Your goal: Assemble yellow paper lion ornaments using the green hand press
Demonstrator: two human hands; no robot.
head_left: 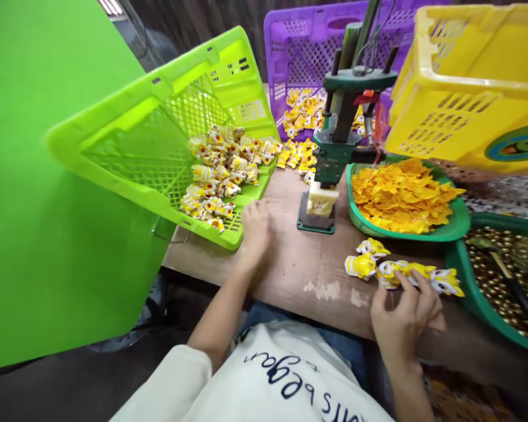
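Observation:
My right hand (409, 308) reaches over a short row of small yellow-and-white plastic animal figures (365, 265) on the table. Its thumb and forefinger close on one yellow-and-white figure (388, 273), while the other fingers rest along the figures beside it. Near the front corner of the tilted lime-green crate (235, 237) is my left hand (256, 228), its fingers smeared by motion. Many similar figures (220, 170) lie heaped inside that crate. Between my hands stands a green hand press (334, 155), with a pale block (322, 200) under its ram.
Behind the press, a purple crate (286, 35) holds more figures. A green basket (356, 225) of flat yellow pieces (400, 196) sits to its right, below a yellow crate (457, 88). At far right, a green tub (462, 264) contains small golden parts and a black-handled scoop (517, 293).

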